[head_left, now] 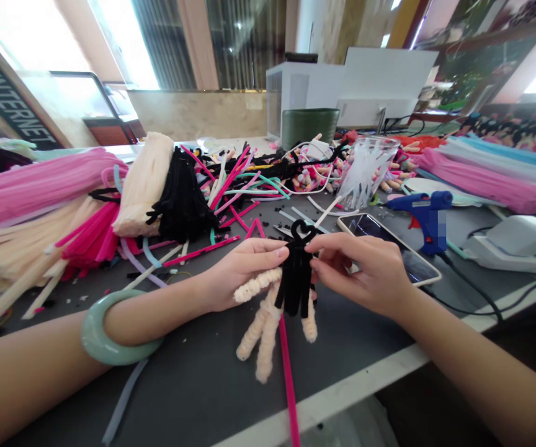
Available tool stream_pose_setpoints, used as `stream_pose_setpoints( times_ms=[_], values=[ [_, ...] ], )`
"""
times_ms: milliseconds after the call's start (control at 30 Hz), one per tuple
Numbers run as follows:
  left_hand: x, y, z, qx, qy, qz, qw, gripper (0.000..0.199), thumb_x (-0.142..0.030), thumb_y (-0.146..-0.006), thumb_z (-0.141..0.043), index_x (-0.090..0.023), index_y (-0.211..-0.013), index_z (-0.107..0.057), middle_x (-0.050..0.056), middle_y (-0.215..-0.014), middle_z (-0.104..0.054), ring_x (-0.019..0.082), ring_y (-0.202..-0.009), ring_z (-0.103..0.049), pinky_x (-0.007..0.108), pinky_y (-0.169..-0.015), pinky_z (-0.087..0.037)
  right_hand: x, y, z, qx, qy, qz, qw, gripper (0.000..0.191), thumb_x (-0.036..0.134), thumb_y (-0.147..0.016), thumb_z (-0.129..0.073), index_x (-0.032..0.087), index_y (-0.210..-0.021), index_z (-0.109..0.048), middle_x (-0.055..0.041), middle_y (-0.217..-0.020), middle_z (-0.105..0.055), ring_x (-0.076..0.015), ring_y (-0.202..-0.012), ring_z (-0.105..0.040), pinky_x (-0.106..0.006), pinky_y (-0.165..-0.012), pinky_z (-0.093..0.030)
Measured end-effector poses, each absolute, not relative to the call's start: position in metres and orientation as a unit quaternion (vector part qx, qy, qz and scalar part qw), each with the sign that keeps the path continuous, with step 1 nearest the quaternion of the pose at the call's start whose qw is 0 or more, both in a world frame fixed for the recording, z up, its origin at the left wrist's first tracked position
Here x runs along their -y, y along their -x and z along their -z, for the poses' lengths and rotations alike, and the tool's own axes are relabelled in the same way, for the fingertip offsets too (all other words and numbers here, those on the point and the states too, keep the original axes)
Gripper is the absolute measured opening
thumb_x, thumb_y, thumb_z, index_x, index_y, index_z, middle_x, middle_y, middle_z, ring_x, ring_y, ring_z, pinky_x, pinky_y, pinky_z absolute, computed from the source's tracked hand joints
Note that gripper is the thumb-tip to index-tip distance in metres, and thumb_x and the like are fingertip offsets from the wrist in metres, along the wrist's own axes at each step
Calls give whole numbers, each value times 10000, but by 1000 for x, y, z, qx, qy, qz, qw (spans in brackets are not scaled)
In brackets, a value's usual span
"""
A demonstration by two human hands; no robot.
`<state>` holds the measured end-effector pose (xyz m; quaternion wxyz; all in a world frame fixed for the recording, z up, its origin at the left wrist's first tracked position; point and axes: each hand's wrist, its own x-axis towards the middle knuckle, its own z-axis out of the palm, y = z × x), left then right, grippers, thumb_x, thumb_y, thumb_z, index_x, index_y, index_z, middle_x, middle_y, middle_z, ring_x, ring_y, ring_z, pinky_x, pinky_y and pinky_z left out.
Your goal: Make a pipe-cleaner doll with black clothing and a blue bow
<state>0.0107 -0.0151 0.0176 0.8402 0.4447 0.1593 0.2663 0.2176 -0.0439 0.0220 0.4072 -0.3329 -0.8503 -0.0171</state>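
A small pipe-cleaner doll (pixel 268 316) is held up over the table's front part. Its arms and legs are wound from cream pipe cleaner, and black strands (pixel 296 285) hang down like hair, topped by black loops (pixel 302 231). My left hand (pixel 237 273) grips the doll from the left, thumb on the black part. From the right, the closed fingertips of my right hand (pixel 365 267) pinch the edge of the black strands. Below the doll a magenta pipe cleaner (pixel 288 379) runs down past the table edge; whether it joins the doll is hidden.
Bundles of cream (pixel 144 186), black (pixel 185 192) and pink pipe cleaners (pixel 40 180) lie left. Behind my right hand are a phone (pixel 391 248), a blue glue gun (pixel 424 214) and a white power strip (pixel 514 245). A clear cup (pixel 368 174) of glue sticks stands behind.
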Motion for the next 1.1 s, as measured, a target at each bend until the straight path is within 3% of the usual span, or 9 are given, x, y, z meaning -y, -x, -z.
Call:
stream_pose_setpoints(
  times_ms=[500, 767, 1100],
  values=[
    [16, -10, -18, -160, -446, -269, 838, 187, -216, -829, -614, -73, -907, -706, 123, -747, -735, 258, -723, -724, 320, -665, -582, 42, -219, -19, 855, 338, -21, 392, 85, 177, -837, -585, 218, -865, -516, 61, -614, -616, -58, -458, -509, -178, -485, -411],
    [15, -10, -17, -162, -448, -267, 838, 209, -225, -838, -605, -73, -953, -692, 130, -790, -739, 272, -750, -724, 360, -700, -582, 42, -218, -19, 854, 334, 0, 399, 153, 177, -842, -577, 229, -982, -542, 66, -623, -624, -56, -450, -509, -176, -495, -423],
    [16, -10, -16, -159, -450, -260, 840, 207, -214, -835, -605, -73, -957, -695, 134, -775, -735, 270, -733, -722, 337, -662, -577, 43, -219, -18, 866, 310, -66, 386, 176, 127, -812, -573, 218, -956, -531, 64, -637, -584, -59, -491, -493, -178, -492, -395]
  ],
)
